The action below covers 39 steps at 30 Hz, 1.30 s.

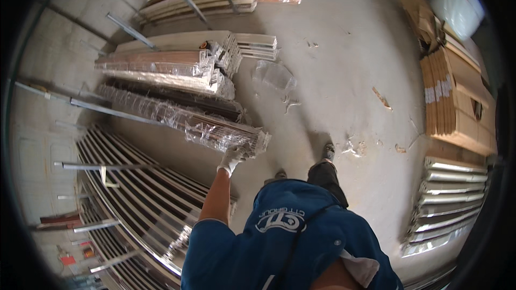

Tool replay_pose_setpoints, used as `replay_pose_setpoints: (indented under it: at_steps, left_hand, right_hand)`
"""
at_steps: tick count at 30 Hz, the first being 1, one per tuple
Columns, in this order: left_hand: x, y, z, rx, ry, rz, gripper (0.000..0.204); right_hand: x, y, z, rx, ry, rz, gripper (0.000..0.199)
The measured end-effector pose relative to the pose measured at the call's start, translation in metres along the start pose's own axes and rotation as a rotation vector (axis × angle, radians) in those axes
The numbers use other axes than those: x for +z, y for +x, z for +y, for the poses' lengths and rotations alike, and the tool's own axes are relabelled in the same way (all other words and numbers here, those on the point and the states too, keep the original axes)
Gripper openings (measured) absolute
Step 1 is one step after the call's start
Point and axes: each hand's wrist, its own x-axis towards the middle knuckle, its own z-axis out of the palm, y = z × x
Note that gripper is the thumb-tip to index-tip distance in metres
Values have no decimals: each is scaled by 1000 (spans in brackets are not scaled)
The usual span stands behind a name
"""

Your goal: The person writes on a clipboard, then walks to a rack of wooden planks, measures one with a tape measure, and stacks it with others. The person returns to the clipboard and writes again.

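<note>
Plastic-wrapped bundle of long strips lies on the stack at the left; the left hand, in a white glove, grips its near end, fingers curled shut. Lifting it looks next, needing a firm hold. Right hand unseen.

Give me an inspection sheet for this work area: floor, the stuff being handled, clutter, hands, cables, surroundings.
Surface: bare concrete floor, dusty, with small scraps.
Job's things: long plastic-wrapped bundle of strips, lying among other stacks; its near end is at the left hand.
Clutter: loose plastic film and a wood chip on the floor.
Hands: left hand, in a white glove, grips the bundle's near end; right hand not in view.
Cables: nothing seen.
Surroundings: stacked wrapped boards beyond; curved metal strips at left; flat cardboard boxes at right; pale profiles at lower right.
</note>
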Motion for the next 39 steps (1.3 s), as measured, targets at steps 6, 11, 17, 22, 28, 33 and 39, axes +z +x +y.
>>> replay_pose_setpoints:
  at_steps: [6, 11, 17, 22, 28, 33, 39]
  left_hand:
    - [96, 21, -26, -415, -9, 27, 20]
    - [133, 8, -28, -441, -153, -56, 29]
    - [101, 56, 15, -529, -184, 66, 28]
    - [35, 151, 67, -429, -423, 424, 28]
    - [-25, 231, 163, -179, -383, 501, 30]
    - [-22, 248, 209, -208, -452, 609, 30]
    - [71, 264, 194, -488, -713, 812, 17]
  right_hand:
    - [-186, 202, -48, 425, 641, 49, 19]
    - [-329, 422, -144, 289, 401, 166, 29]
    - [-326, 608, -339, 13, 391, 93, 20]
    - [-219, 655, -434, 220, 475, -290, 26]
    - [-166, 664, -463, 316, 103, -513, 26]
    - [-195, 727, -485, 492, 17, -573, 21]
    - [-227, 901, -564, 358, -31, -476, 20]
